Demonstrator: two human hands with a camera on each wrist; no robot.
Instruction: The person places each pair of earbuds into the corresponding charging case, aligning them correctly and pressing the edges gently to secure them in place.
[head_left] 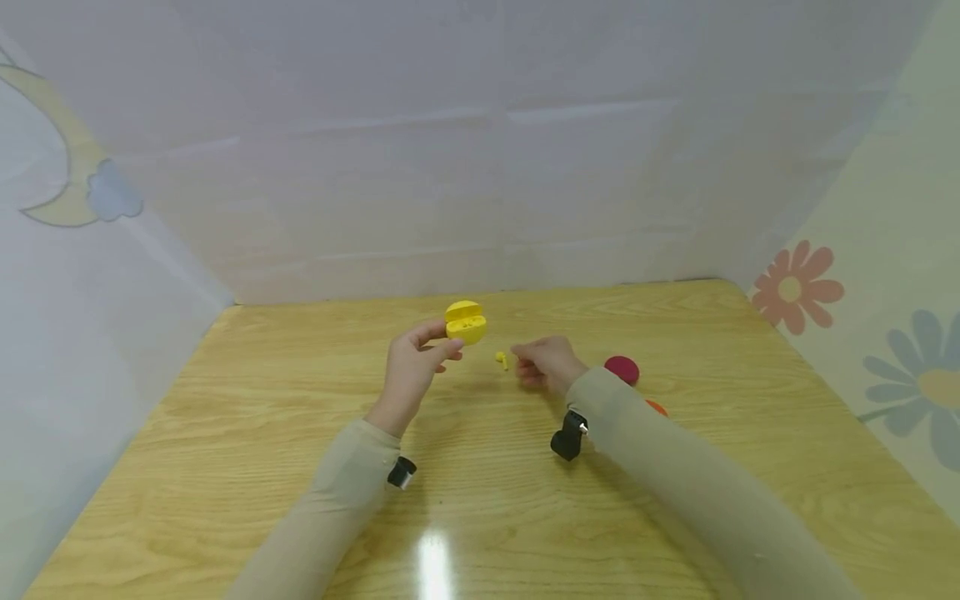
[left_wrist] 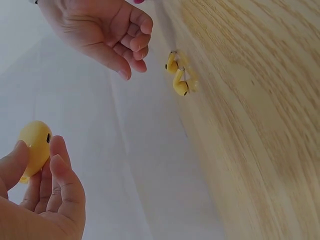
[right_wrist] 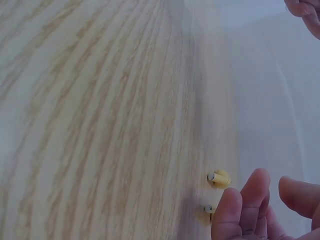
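My left hand (head_left: 411, 365) holds a round yellow earbud case (head_left: 467, 331) above the table, thumb on one side and fingers on the other. Its lid stands raised in the head view. In the left wrist view the case (left_wrist: 36, 147) shows a dark port on its side. Two yellow earbuds (left_wrist: 180, 84) lie close together on the wood; in the head view the earbuds (head_left: 502, 359) are just left of my right hand (head_left: 549, 363). That hand has loosely bent fingers, thumb apart from them, with nothing held. One earbud is partly hidden by fingers (right_wrist: 255, 192) in the right wrist view.
A dark red disc (head_left: 622, 369) lies on the wooden table (head_left: 285, 400) beyond my right forearm. An orange object (head_left: 657, 407) is mostly covered by that sleeve. Pale walls (head_left: 375, 192) stand at the table's back and sides.
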